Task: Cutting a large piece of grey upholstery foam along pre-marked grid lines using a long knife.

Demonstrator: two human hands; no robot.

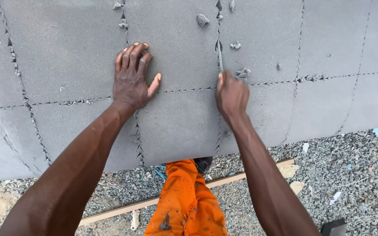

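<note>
My right hand is fisted around a thin blade, its handle hidden, sunk in a cut line of the grey foam sheet. My left hand presses flat, fingers spread. One wooden strip crosses the gravel.

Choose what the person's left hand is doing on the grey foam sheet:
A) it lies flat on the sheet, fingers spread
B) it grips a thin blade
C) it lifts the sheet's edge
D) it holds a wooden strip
A: the left hand lies palm down on the foam sheet, while the right hand grips the thin blade.
</note>
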